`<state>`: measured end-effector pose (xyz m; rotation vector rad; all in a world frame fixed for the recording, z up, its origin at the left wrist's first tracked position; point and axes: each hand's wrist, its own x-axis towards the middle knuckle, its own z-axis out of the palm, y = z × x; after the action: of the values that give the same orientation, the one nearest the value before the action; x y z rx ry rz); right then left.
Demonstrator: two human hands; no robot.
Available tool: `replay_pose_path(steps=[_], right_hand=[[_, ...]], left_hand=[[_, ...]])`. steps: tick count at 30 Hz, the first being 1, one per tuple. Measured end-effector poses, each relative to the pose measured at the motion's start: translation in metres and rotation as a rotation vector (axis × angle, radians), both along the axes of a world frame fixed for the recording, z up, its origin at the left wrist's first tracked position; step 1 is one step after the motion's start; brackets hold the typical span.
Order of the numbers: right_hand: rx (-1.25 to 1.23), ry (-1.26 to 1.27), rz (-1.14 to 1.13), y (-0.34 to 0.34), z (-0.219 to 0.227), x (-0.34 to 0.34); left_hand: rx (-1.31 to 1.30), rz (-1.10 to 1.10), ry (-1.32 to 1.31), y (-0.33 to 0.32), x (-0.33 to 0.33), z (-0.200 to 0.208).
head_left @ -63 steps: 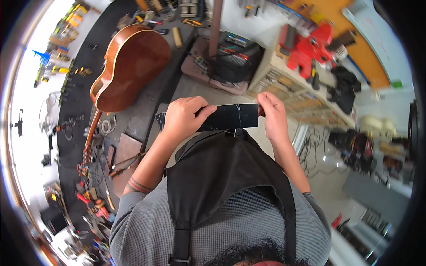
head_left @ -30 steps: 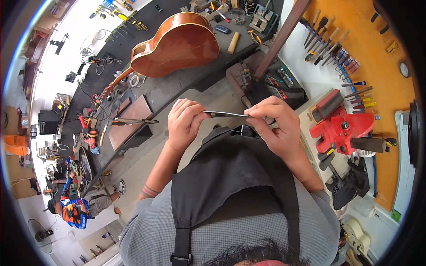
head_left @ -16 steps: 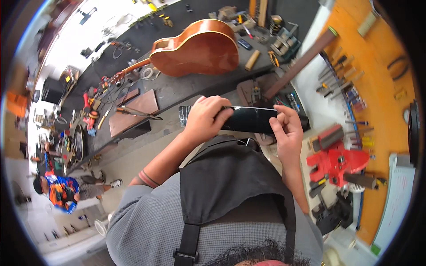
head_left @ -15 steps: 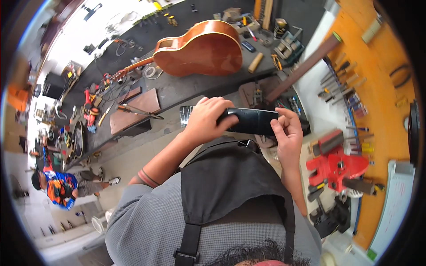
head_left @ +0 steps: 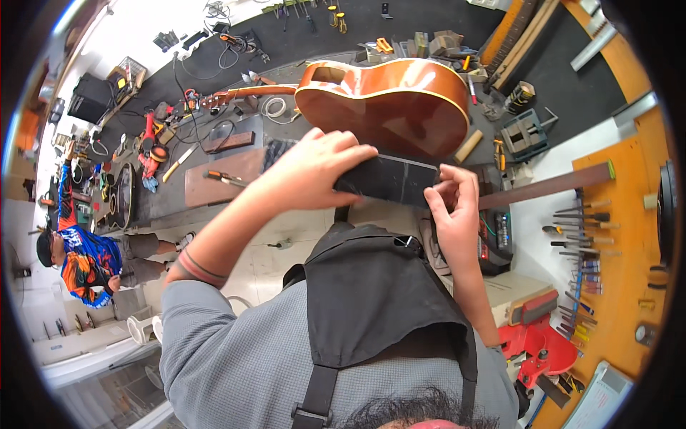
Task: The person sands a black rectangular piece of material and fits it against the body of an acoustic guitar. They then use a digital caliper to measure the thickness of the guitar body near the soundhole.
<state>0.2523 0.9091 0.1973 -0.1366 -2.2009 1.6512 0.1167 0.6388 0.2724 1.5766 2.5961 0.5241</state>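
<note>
The left hand (head_left: pixel 318 169) covers the middle of the dark strip (head_left: pixel 394 180), so I can't see that stretch, and the right hand (head_left: pixel 458 200) hides part of its right end. At lower right the whiteboard (head_left: pixel 604 400) is cut off, its writing (head_left: pixel 602 405) too small to read, while the wearer's head (head_left: pixel 389 413) runs out of view below.

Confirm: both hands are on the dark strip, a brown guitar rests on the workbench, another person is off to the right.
Wrong side: the head view shows the other person off to the left. Left hand and right hand are on the dark strip; the brown guitar rests on the workbench.
</note>
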Motion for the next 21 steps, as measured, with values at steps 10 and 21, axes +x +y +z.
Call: replay_pose_path(steps=[10, 21], right_hand=[[0.911, 0.034, 0.099, -0.096, 0.005, -0.224], [1.015, -0.113, 0.132, -0.101, -0.024, -0.303]], left_hand=[[-0.115, 0.076, -0.014, -0.096, -0.254, -0.021], [-0.112, -0.006, -0.113, -0.093, -0.347, -0.072]])
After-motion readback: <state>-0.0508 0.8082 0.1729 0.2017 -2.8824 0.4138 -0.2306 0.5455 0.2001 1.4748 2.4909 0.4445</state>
